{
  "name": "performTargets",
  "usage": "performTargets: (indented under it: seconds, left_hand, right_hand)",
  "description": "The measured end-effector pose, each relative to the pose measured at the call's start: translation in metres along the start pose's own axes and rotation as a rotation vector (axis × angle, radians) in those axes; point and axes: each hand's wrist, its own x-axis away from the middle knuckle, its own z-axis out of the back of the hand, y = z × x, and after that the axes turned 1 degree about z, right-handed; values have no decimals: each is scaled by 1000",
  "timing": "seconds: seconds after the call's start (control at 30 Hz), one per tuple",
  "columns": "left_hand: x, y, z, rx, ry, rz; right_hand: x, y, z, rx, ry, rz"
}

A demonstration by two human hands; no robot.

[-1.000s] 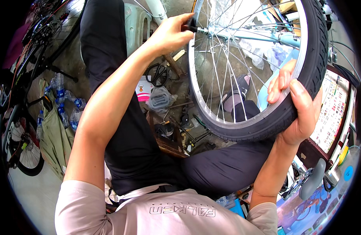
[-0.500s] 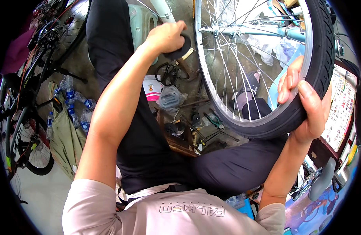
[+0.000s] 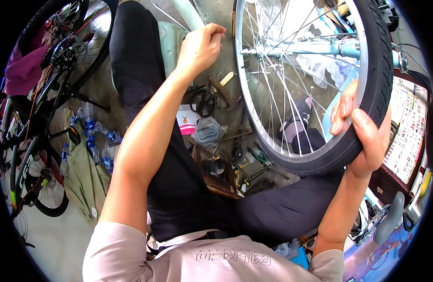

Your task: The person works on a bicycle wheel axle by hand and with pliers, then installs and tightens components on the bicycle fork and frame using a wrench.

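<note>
My right hand grips the lower right of a bicycle wheel, thumb on the tyre and fingers curled through to the inner side of the silver rim. The wheel stands upright, its black tyre above my bent right leg and its thin spokes in plain sight. To the left of the wheel, my left hand is closed, fingers bent beside a pale blue tube. Whatever those fingers hold, if anything, is hidden from this view.
Tools, including green-handled pliers, lie on the floor between my legs near a clear plastic package. Bicycles stand at the left beside water bottles. A dark red case is at the right.
A black round piece showed under my left hand before; it is out of sight now. That hand has turned more upright near the tube. My right hand keeps its grip on the wheel.
</note>
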Motion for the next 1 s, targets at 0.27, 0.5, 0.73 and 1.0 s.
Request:
performTargets:
  seconds: [0.27,0.5,0.73,1.0]
  left_hand:
    - [7,19,3,643,-356,189]
    - [10,20,-5,537,-230,149]
    - [11,20,-9,458,-311,149]
    - [11,17,-8,521,-383,109]
  right_hand:
    - [-1,-6,-8,16,75,-47]
    - [-1,-2,-4,17,58,-27]
    - [1,8,4,-125,69,21]
    - [-1,-4,-5,21,62,-46]
